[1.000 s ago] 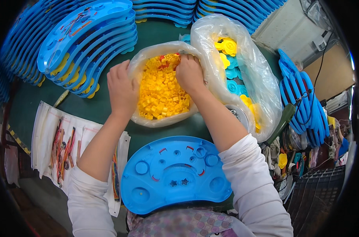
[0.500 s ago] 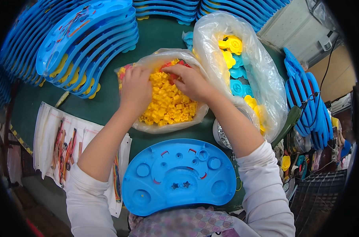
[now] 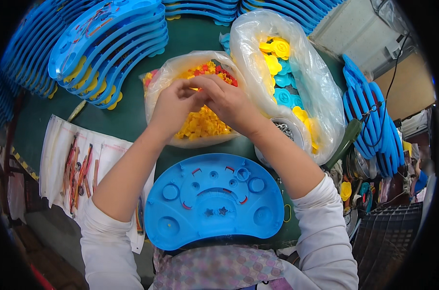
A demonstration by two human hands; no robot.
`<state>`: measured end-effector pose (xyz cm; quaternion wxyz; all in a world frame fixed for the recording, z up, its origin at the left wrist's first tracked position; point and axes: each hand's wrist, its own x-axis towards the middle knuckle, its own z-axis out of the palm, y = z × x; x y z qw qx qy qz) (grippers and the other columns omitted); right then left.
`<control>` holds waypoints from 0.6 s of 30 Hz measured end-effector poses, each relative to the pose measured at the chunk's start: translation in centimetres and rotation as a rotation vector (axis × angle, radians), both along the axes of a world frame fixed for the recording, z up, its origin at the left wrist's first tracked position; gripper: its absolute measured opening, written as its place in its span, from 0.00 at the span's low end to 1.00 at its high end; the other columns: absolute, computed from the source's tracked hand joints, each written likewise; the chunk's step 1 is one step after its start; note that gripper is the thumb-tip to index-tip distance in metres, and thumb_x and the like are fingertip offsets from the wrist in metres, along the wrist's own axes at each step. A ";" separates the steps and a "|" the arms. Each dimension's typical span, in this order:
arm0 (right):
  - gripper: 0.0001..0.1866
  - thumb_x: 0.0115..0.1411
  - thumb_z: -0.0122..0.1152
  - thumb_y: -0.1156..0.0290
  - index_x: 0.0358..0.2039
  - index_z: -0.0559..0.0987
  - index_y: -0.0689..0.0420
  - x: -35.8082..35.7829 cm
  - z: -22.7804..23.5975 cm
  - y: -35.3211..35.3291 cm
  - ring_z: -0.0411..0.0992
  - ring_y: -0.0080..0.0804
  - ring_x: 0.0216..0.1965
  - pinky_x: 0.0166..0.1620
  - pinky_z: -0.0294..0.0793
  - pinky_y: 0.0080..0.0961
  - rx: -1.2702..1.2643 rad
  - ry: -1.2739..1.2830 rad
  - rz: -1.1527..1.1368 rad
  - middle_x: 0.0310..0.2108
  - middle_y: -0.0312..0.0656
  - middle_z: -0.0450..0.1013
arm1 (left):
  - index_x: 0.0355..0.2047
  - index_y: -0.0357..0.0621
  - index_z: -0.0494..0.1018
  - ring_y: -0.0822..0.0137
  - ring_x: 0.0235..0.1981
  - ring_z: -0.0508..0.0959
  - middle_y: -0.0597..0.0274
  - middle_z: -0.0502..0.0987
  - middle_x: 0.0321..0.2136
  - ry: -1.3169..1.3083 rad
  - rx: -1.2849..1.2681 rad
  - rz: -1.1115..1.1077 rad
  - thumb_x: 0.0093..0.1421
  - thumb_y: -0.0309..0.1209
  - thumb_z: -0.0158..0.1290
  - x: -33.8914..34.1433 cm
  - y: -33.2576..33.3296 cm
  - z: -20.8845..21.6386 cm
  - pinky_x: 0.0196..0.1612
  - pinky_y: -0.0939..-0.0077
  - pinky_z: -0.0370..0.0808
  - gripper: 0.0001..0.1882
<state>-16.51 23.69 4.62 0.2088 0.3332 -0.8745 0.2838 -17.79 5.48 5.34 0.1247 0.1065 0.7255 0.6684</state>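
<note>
My left hand (image 3: 172, 110) and my right hand (image 3: 230, 105) meet fingertip to fingertip over an open clear plastic bag (image 3: 154, 92). Both have their fingers bent and pinched together; whatever lies between them is hidden behind the knuckles. Inside the bag are many small yellow plastic pieces (image 3: 205, 126), with red pieces (image 3: 223, 73) at its far side. Nearer my body, a blue curved plastic panel (image 3: 214, 193) lies on the green table, with round recesses, two star-shaped holes and several red pieces set in slots.
Right of the hands are a tub of small metal parts (image 3: 283, 129) and a larger bag (image 3: 321, 92) with yellow and turquoise flower-shaped pieces. Stacked blue panels (image 3: 118, 53) stand at the far left. A white cloth (image 3: 110, 150) with wires lies left. More blue panels (image 3: 374, 125) lean right.
Both hands have risen from the pieces in the bag and come together above it, closer to me. The whole view has shifted slightly. The blue panel looks unchanged.
</note>
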 end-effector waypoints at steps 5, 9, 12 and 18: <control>0.30 0.62 0.59 0.77 0.65 0.66 0.47 2.5 1.4 -1.0 0.78 0.48 0.49 0.47 0.80 0.37 0.139 -0.015 0.004 0.57 0.46 0.70 | 0.51 0.35 0.75 0.63 0.41 0.83 0.53 0.81 0.41 0.071 -0.196 -0.022 0.63 0.30 0.61 1.5 -0.2 0.0 0.48 0.74 0.80 0.18; 0.36 0.56 0.66 0.82 0.64 0.67 0.52 7.3 1.9 -1.3 0.77 0.48 0.48 0.49 0.80 0.35 -0.109 -0.260 -0.078 0.56 0.49 0.71 | 0.43 0.34 0.79 0.66 0.38 0.83 0.54 0.83 0.37 0.061 -0.219 -0.075 0.59 0.32 0.65 5.2 -1.8 0.5 0.45 0.74 0.80 0.16; 0.37 0.53 0.67 0.81 0.63 0.64 0.54 13.8 1.8 -0.3 0.75 0.56 0.50 0.50 0.78 0.42 -0.174 -0.636 0.028 0.52 0.55 0.72 | 0.41 0.35 0.79 0.70 0.31 0.82 0.58 0.83 0.34 0.035 -0.243 -0.241 0.57 0.30 0.66 9.7 -4.1 0.3 0.37 0.75 0.78 0.15; 0.28 0.52 0.69 0.75 0.54 0.71 0.56 21.7 -2.1 -0.9 0.73 0.46 0.45 0.46 0.76 0.40 0.058 -0.497 0.066 0.41 0.45 0.71 | 0.36 0.40 0.76 0.55 0.37 0.79 0.57 0.78 0.34 0.654 -0.482 -0.470 0.58 0.27 0.62 18.3 -5.5 -3.2 0.41 0.64 0.76 0.08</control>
